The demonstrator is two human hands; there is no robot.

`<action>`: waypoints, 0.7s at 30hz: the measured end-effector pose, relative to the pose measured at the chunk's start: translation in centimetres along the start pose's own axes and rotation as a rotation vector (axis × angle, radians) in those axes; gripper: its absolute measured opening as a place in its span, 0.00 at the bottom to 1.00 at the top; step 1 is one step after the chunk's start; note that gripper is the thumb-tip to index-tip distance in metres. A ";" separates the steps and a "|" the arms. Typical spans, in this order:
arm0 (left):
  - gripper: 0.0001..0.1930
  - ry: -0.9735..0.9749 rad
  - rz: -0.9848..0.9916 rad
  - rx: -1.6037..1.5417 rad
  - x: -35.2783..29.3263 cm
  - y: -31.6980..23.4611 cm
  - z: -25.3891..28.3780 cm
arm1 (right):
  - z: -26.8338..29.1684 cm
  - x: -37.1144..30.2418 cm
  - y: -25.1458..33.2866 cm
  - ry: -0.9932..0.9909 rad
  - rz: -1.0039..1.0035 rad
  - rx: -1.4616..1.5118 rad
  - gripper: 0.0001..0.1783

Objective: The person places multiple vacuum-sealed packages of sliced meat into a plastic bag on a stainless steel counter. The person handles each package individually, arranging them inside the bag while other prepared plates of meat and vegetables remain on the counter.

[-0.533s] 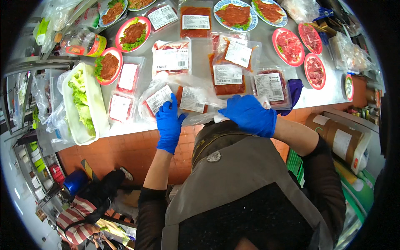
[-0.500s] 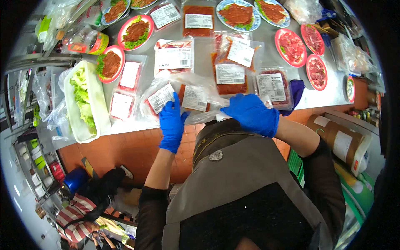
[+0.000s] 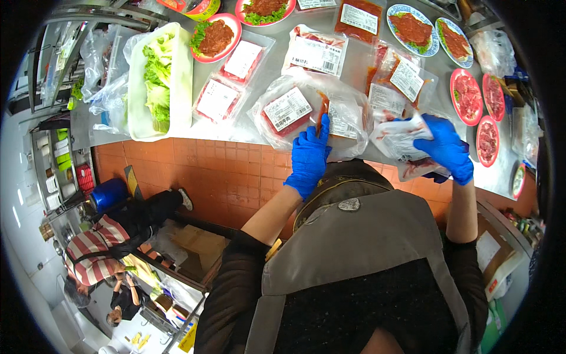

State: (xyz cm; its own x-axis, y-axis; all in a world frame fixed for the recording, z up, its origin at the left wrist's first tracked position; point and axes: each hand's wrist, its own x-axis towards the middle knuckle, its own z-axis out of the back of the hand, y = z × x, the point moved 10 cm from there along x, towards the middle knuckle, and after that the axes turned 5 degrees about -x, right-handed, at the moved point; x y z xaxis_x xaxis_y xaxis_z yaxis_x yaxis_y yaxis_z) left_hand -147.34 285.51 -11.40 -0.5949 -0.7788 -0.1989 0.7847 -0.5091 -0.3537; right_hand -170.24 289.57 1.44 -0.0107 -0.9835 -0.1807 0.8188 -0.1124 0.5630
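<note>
My left hand (image 3: 311,158), in a blue glove, grips the near edge of a clear plastic bag (image 3: 268,97), its index finger stretched over the plastic. Inside the bag lie a labelled pack of red meat (image 3: 287,111) and a labelled pack of red-brown meat (image 3: 343,120). To the right, my gloved right hand (image 3: 445,147) is closed on a clear pack of meat (image 3: 407,138), tilted at the table's front edge just beside the bag. Glare and creased film blur that pack's contents. More labelled meat packs (image 3: 407,81) lie just beyond it.
A white tub (image 3: 181,82) of lettuce stands left, by two joined meat packs (image 3: 230,85). Plates of marinated meat (image 3: 413,29) line the back; pink-rimmed plates of raw meat (image 3: 467,97) sit right. People (image 3: 97,248) work beyond the tiled floor at lower left.
My right hand has left the bag's opening, moved right and taken hold of the meat pack there. My left hand stays at the bag. The view has swung left, so the table appears farther right.
</note>
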 end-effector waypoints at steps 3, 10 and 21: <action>0.37 -0.019 -0.023 -0.037 -0.7 0.2 0.3 | 0.7 -1.2 -2.3 0.110 -0.421 0.663 0.20; 0.18 -0.192 -0.035 -0.704 -1.4 -0.9 7.7 | -0.4 -0.8 -8.1 -0.170 -0.317 1.136 0.28; 0.29 0.377 0.306 -1.953 3.0 -5.7 3.5 | -5.3 2.2 -6.5 -0.165 -0.307 1.528 0.26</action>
State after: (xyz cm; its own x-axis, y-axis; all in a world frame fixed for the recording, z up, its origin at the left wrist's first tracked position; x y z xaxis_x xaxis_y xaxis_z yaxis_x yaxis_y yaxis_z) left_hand -153.02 284.76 -6.77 -0.7076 -0.5123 -0.4867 -0.2055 0.8082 -0.5519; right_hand -172.55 288.91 -6.85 -0.2057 -0.8894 -0.4082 -0.5601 -0.2350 0.7944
